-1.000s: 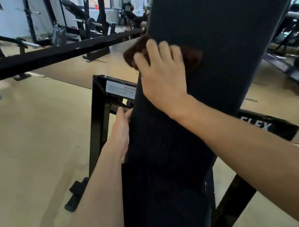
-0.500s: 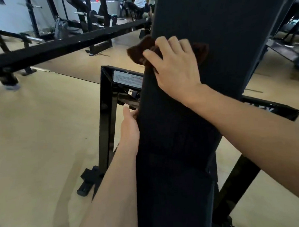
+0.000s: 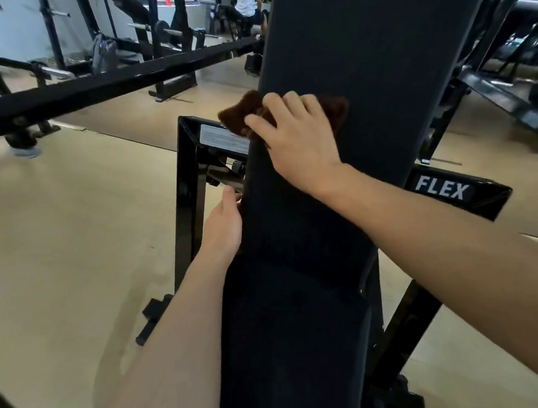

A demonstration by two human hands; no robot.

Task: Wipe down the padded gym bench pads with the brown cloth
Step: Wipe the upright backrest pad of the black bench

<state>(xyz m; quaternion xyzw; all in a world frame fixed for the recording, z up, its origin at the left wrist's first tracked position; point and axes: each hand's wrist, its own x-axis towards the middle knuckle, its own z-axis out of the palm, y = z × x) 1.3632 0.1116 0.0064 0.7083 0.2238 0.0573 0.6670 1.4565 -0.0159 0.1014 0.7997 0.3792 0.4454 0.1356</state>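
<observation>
A: Pad's long axis?
B: Dark back pad (image 3: 363, 61) runs bottom centre to top, upper end cut off. At its left edge, left hand (image 3: 224, 227); fingers hidden, can't tell grip.
A: Cloth?
B: Mid-frame, brown cloth (image 3: 239, 114) flat under right hand (image 3: 299, 140), fingers spread.

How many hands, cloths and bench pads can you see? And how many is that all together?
Hands: 2 (left hand, right hand)
Cloths: 1 (brown cloth)
Bench pads: 2 (back pad, seat pad)
Total: 5
</observation>
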